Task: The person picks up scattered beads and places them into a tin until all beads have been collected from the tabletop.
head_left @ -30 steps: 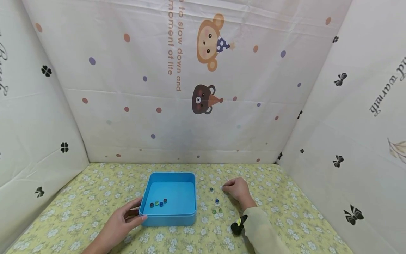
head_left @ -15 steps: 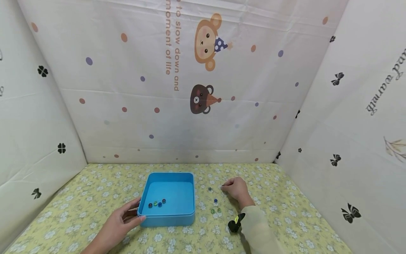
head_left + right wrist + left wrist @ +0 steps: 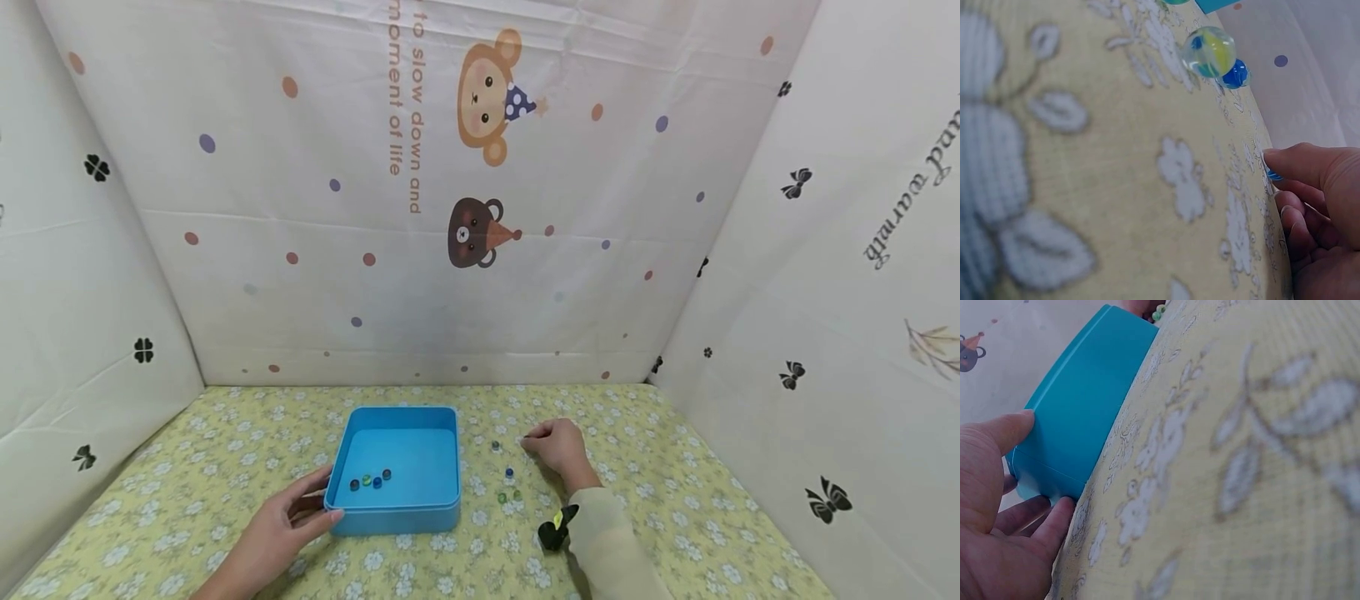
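Note:
A square blue box (image 3: 397, 522) without a lid stands on the flowered cloth. My left hand (image 3: 281, 525) grips its near left corner; in the left wrist view the thumb lies on one wall and curled fingers (image 3: 1022, 512) on the other. Several glass marbles (image 3: 377, 482) lie inside, near its left front. Right of the box, my right hand (image 3: 561, 450) is low at the cloth. The right wrist view has a blue marble (image 3: 1274, 175) between its thumb and forefinger, mostly hidden. Beside that hand lie a blue marble (image 3: 509, 472) and a yellow-and-blue clear marble (image 3: 1210, 52).
Two greenish marbles (image 3: 510, 497) sit nearer the front, and a dark greenish one (image 3: 496, 446) farther back. A black strap-like piece (image 3: 557, 532) with a yellow mark is at the right sleeve (image 3: 611, 542). White printed sheets (image 3: 330, 283) rise behind and at both sides.
The whole head view has shifted slightly. Both hands, the box and the marbles keep nearly the same places relative to one another.

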Demonstrator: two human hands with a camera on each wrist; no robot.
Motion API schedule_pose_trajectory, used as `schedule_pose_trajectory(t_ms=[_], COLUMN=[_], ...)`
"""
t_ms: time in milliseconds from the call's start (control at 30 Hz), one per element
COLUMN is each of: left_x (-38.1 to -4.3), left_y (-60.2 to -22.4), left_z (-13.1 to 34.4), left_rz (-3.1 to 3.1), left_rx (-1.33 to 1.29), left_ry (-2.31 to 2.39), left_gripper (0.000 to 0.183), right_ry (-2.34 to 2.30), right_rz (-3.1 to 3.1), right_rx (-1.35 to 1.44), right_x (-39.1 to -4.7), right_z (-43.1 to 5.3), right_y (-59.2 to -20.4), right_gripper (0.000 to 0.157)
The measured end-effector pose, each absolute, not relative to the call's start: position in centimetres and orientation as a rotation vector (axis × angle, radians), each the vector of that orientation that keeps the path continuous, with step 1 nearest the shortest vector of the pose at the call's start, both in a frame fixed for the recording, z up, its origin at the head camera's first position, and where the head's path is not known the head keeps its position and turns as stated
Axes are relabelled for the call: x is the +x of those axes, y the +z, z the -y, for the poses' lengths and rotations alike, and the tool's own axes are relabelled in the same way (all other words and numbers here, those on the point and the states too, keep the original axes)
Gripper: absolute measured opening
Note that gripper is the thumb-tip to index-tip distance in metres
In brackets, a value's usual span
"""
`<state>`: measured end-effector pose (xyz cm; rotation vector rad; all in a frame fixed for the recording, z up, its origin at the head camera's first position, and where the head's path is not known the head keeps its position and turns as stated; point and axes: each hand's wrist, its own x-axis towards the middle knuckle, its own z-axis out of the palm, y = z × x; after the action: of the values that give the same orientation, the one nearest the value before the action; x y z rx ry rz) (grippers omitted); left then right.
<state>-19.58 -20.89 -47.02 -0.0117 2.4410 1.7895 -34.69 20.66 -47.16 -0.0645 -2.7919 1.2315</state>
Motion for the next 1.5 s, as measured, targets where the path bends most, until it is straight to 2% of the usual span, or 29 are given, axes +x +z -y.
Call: schedule_pose_trajectory(t_ms=[1500], left_x=[-19.61], left_y=[-46.91], left_z=[20.91], left_rz=[-2.479], left_rx=[-0.007], left_ry=[1.753], left_gripper=[0.077], right_ry=[1.269], right_rz=[2.795], right_rx=[-0.071], right_x=[-34.61], right_z=[-20.71], right_y=[-47.10], right_gripper=[0.010])
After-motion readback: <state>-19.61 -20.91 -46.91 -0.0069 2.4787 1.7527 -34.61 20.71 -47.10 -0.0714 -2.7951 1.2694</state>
